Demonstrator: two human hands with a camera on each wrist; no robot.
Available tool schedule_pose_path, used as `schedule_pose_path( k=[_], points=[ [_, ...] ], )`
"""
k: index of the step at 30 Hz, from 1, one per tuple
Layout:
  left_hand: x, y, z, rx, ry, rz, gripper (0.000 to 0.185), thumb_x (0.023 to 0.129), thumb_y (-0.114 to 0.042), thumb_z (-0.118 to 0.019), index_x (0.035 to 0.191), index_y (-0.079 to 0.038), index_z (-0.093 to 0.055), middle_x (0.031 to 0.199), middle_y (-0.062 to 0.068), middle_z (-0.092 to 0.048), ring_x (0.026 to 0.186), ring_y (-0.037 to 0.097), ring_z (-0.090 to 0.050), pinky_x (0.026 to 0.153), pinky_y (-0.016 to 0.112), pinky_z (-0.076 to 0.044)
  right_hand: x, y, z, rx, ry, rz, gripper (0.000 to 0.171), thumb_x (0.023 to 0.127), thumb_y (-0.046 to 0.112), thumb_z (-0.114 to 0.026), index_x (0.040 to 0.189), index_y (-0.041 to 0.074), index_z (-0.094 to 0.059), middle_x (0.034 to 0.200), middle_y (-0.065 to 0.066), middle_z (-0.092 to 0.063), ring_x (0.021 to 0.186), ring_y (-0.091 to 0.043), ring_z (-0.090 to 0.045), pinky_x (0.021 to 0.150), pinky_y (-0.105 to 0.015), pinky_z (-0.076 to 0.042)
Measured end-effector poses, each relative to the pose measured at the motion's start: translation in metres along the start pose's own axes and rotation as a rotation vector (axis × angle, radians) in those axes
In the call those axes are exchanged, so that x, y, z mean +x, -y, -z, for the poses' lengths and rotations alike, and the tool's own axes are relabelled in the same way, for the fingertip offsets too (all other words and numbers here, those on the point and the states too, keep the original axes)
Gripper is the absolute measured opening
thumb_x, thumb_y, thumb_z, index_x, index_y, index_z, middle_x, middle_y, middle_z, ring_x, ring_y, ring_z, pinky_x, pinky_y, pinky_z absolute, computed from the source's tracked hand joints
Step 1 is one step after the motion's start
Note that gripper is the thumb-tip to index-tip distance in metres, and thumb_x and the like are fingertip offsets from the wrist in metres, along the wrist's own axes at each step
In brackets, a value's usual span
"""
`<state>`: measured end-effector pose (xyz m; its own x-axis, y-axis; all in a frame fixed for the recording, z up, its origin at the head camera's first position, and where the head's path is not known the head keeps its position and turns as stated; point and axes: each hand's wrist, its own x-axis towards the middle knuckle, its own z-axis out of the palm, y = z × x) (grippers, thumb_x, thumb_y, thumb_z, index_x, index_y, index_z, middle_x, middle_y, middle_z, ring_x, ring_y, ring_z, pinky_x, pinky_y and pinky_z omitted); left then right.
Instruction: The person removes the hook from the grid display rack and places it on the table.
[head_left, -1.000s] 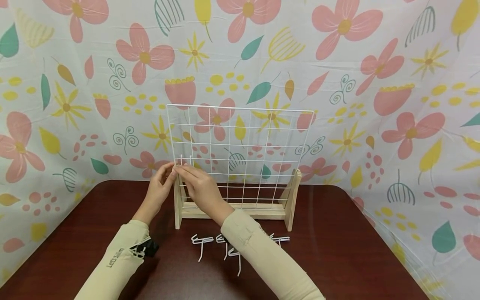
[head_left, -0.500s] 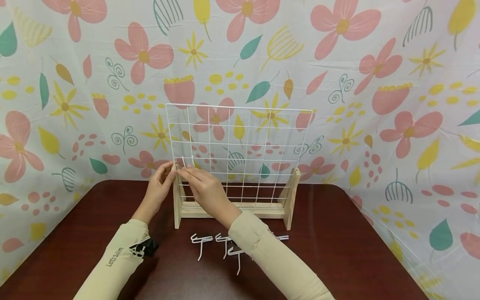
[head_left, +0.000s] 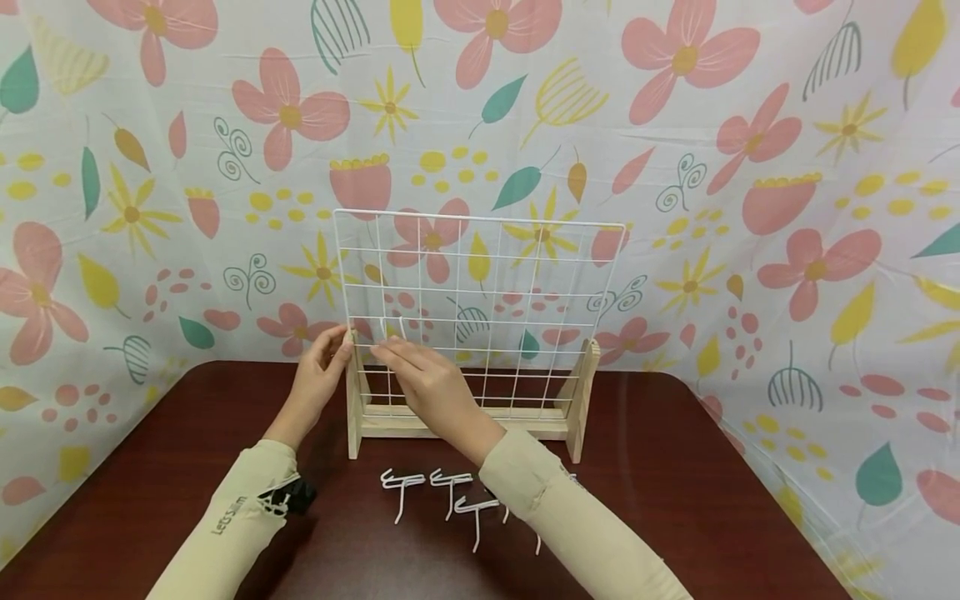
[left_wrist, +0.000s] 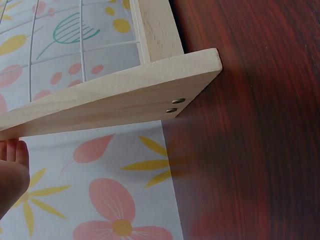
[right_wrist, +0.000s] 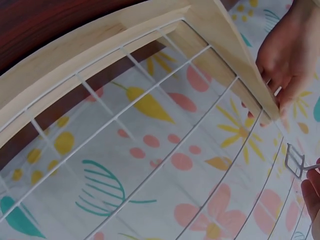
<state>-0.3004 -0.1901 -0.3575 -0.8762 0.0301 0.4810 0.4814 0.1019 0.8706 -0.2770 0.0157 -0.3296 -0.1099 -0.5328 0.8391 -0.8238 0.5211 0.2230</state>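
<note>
A white wire grid panel [head_left: 471,291] stands in a light wooden stand [head_left: 465,427]. My left hand [head_left: 321,364] grips the top of the stand's left upright [left_wrist: 115,92]; in the left wrist view only part of that hand [left_wrist: 12,175] shows, at the left edge. My right hand [head_left: 429,385] pinches a white wire hook [right_wrist: 295,161] by its stem, its double-pronged end up in front of the grid's left part. The right wrist view shows the prongs close to the wires; whether they touch cannot be told. The right fingers hide most of the stem.
Several more white hooks [head_left: 402,482] lie on the dark red-brown table [head_left: 645,500] in front of the stand, some partly behind the right sleeve [head_left: 577,517]. A flower-printed cloth [head_left: 675,167] hangs behind the table.
My right hand has moved to the right with the hook, away from the left upright and the left hand. The left hand keeps its hold on the upright.
</note>
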Motion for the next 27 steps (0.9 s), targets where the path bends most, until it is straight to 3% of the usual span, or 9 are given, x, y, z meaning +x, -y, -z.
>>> schedule_pose_path(
  k=[2, 10, 20, 27],
  points=[
    [0.0, 0.001, 0.0, -0.003, -0.004, -0.005, 0.039, 0.1, -0.005, -0.048, 0.135, 0.013, -0.042, 0.124, 0.03, -0.05, 0.094, 0.0, -0.052, 0.081, 0.01, -0.044, -0.001, -0.001, 0.003, 0.001, -0.004, 0.005, 0.036, 0.086, -0.004, -0.067, 0.121, 0.005, -0.066, 0.115, -0.008, -0.068, 0.112, -0.02, -0.062, 0.098, -0.024, -0.044],
    [0.007, 0.031, 0.004, 0.013, -0.027, -0.028, 0.04, 0.101, -0.013, -0.05, 0.134, 0.007, -0.046, 0.12, 0.012, -0.055, 0.098, 0.0, -0.053, 0.084, 0.011, -0.045, -0.013, -0.007, 0.008, -0.012, -0.017, 0.018, 0.036, 0.084, -0.005, -0.068, 0.119, 0.005, -0.067, 0.114, -0.008, -0.068, 0.108, -0.021, -0.064, 0.096, -0.028, -0.047],
    [0.009, 0.026, 0.005, -0.022, -0.021, -0.023, 0.04, 0.101, -0.008, -0.048, 0.136, 0.01, -0.043, 0.128, 0.028, -0.05, 0.098, -0.001, -0.051, 0.082, 0.01, -0.044, -0.028, -0.008, 0.019, 0.005, -0.001, 0.042, 0.035, 0.084, -0.005, -0.065, 0.117, 0.005, -0.068, 0.112, -0.007, -0.069, 0.108, -0.022, -0.064, 0.095, -0.031, -0.048],
    [0.002, 0.005, 0.0, -0.009, -0.017, -0.022, 0.039, 0.1, -0.002, -0.047, 0.134, 0.015, -0.041, 0.125, 0.031, -0.049, 0.096, -0.001, -0.052, 0.081, 0.009, -0.043, -0.041, -0.005, 0.023, 0.01, 0.034, 0.075, 0.034, 0.085, -0.003, -0.067, 0.118, 0.005, -0.068, 0.112, -0.008, -0.069, 0.109, -0.021, -0.063, 0.093, -0.032, -0.05]
  ],
)
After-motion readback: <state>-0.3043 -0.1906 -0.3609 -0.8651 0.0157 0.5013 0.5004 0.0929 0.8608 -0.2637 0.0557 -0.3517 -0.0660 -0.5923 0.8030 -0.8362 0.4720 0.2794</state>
